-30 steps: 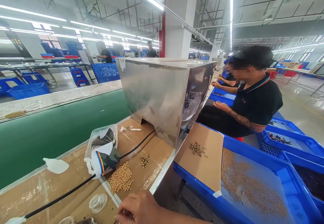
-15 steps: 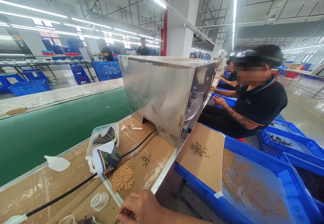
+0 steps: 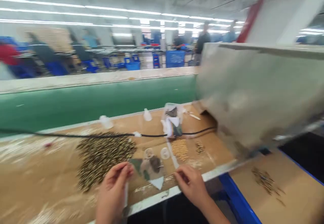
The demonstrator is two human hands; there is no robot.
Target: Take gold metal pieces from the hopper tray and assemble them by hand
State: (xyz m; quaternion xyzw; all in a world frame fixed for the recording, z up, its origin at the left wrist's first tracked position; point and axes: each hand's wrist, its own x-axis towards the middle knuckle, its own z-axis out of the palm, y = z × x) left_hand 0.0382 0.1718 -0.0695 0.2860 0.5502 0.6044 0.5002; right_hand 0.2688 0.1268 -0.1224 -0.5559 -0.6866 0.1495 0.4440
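Note:
My left hand (image 3: 113, 192) is over the table's near side, thumb and fingers pinched; anything between them is too small or blurred to name. My right hand (image 3: 191, 185) hovers near the table's front edge, its fingers curled together, contents hidden. Between the hands lies a camouflage cloth (image 3: 145, 168) with a dark lump on it. A large heap of small dark brass-coloured parts (image 3: 103, 159) spreads beyond my left hand. Beyond my right hand are a pile of tan bead-like pieces (image 3: 179, 148) and a smaller pile of mixed pieces (image 3: 199, 148). A clear round lid (image 3: 164, 153) and a small cup (image 3: 149, 153) sit behind the cloth.
A black cable (image 3: 152, 135) crosses the table. Behind it stands a clear tub (image 3: 167, 109) with cloth. A large metal housing (image 3: 258, 95) blocks the right side. A green belt (image 3: 101, 99) runs along the back. At lower right, cardboard (image 3: 245, 187) carries more small parts (image 3: 267, 181).
My view has swung left, bringing the large heap of parts and my left hand into sight. The co-worker at right has left the view. The picture is now blurred.

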